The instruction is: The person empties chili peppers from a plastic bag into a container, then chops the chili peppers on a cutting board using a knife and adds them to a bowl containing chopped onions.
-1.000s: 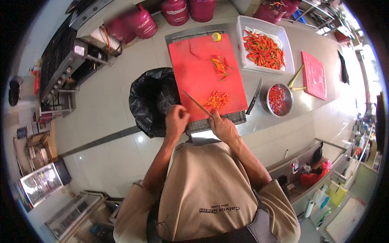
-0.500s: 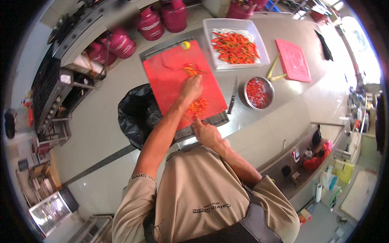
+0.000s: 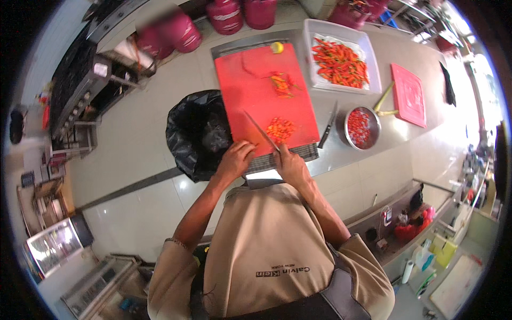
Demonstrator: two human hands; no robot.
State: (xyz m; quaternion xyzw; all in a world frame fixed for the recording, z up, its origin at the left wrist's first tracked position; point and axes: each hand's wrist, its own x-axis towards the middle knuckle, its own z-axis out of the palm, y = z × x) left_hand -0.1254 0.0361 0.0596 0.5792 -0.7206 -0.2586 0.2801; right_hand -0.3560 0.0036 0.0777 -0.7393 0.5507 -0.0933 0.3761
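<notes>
A red cutting board (image 3: pixel 240 85) lies on the steel table over a dark checked cloth (image 3: pixel 298 153). My right hand (image 3: pixel 292 166) grips a knife (image 3: pixel 258 126), its blade slanting far-left across the board beside a heap of chopped chillies (image 3: pixel 280 129). At the board's near left corner, my left hand (image 3: pixel 236 160) has its fingers drawn together; whatever is in them is too small to make out. A few whole chillies (image 3: pixel 281 85) rest farther up the board. Near its far edge sits a cut yellow lemon (image 3: pixel 277 48).
Left of the board gapes a black bin bag (image 3: pixel 184 128). To the right are a second knife (image 3: pixel 329 125), a steel bowl (image 3: pixel 378 128) of cut chillies, a white tub (image 3: pixel 309 53) of whole chillies and a pink lid (image 3: pixel 409 96). Pink gas cylinders (image 3: pixel 224 17) stand beyond.
My left hand has come back from the whole chillies to the board's near left corner. The knife blade now shows clearly over the board. The whole view has shifted, moving the table rightward.
</notes>
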